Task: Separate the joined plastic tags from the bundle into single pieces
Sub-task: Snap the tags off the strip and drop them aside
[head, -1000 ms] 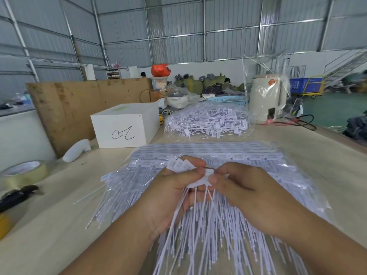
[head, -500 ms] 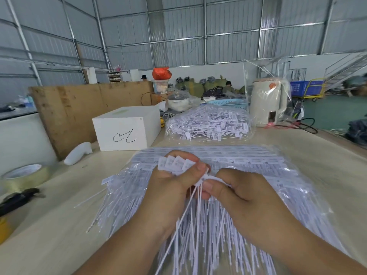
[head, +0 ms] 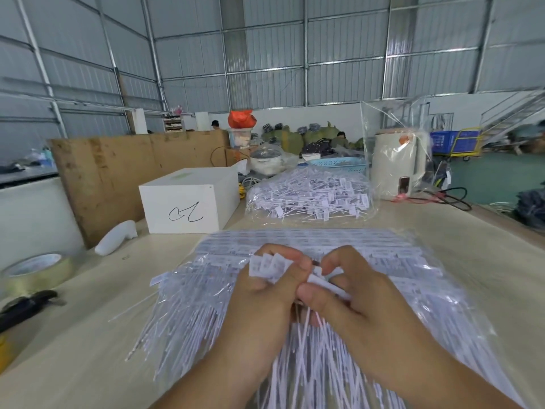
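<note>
Our left hand (head: pixel 265 293) grips a small cluster of joined tags (head: pixel 269 265) by their flat heads, thumb curled over them, while our right hand (head: pixel 351 293) pinches one tag (head: pixel 323 283) at the cluster's edge between thumb and forefinger. Their thin tails hang below our hands. Both hands hover above the large bundle (head: pixel 383 261) spread in clear plastic on the table (head: pixel 88 358). Farther back lies a bag of loose tags (head: pixel 309 196), beside a white box (head: pixel 188 202).

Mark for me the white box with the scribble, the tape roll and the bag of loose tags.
white box (head: pixel 188 212), head view, on its front face.
tape roll (head: pixel 37 268), head view, on its top edge.
bag of loose tags (head: pixel 309 196), head view, mid-heap.
</note>
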`<state>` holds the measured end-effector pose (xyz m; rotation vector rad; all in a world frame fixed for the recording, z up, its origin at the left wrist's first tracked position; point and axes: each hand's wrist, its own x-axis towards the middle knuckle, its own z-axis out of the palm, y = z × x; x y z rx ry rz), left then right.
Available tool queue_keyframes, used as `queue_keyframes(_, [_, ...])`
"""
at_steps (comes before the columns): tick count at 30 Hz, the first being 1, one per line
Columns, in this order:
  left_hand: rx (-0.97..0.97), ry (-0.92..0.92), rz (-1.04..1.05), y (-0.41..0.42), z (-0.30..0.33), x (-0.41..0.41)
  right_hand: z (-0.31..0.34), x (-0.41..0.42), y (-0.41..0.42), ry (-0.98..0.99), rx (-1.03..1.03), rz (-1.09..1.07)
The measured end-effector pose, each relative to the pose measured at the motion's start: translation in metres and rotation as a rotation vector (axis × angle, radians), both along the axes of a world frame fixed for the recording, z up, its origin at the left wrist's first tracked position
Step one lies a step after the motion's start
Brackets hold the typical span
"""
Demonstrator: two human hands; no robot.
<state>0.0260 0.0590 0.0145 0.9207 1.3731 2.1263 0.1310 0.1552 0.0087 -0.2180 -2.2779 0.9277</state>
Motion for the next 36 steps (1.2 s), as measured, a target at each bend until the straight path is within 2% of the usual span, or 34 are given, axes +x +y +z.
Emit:
queue_keyframes(8, [-0.176, 0.013, -0.302, -0.007, -0.002, -0.013, -0.006, -0.001, 0.010, -0.152, -0.059, 0.059])
queue_keyframes(13, [-0.129, 0.074, -0.215, -0.005, -0.001, -0.018, -0.005, -0.002, 0.009, -0.135, -0.082, 0.100])
queue_keyframes(19, [-0.067, 0.065, -0.073, -0.005, 0.002, -0.021, -0.002, -0.001, 0.027, -0.159, -0.273, 0.062])
queue_keyframes(24, [-0.169, 0.073, -0.251, -0.012, 0.005, -0.026, 0.000, 0.000, 0.028, -0.237, -0.340, 0.170])
queue_keyframes(29, [-0.185, 0.134, -0.231, -0.012, 0.007, -0.023, 0.001, 0.002, 0.023, -0.138, -0.259, 0.128])
queue_keyframes(33, [-0.100, 0.051, -0.162, -0.009, 0.011, -0.017, -0.001, -0.003, 0.008, 0.016, -0.264, 0.048])
queue_keyframes(36, [-0.044, -0.050, -0.128, -0.007, 0.011, -0.010, 0.001, -0.008, 0.000, 0.191, -0.379, -0.033])
